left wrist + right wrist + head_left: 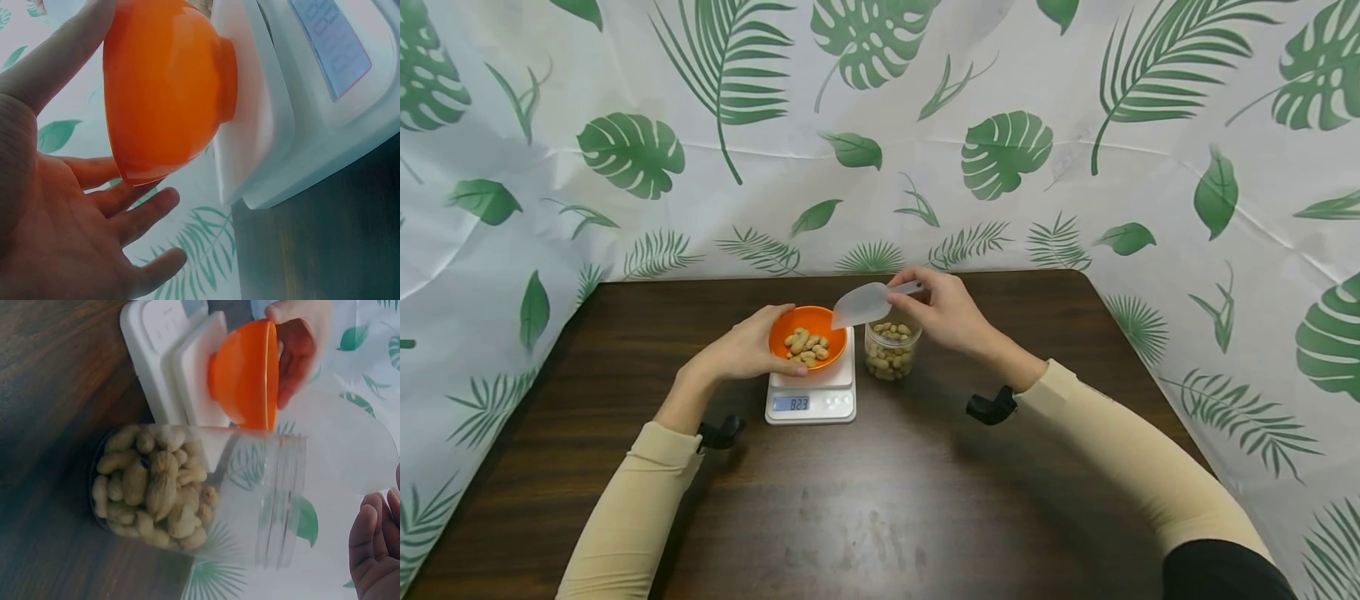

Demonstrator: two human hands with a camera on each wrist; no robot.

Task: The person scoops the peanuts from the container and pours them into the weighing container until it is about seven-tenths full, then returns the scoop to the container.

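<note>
An orange bowl [780, 348] with several peanuts [807, 347] in it stands on a white kitchen scale [835, 407] whose display is lit. My left hand [747, 343] holds the bowl at its rim, thumb on the near side and fingers round the far side. In the left wrist view the bowl's foot [229, 80] meets the scale's platform. My right hand [946, 312] pinches the handle of a translucent white scoop [863, 305]. The scoop's tip overlaps the bowl's right rim in the head view. Below the scoop, a clear jar [281, 500] without a lid holds peanuts [161, 487].
The jar stands just right of the scale on the dark wooden table [880, 500]. Behind the table hangs a white sheet with green leaf prints [632, 154]. Black wrist-worn devices [992, 406] stick out below both wrists.
</note>
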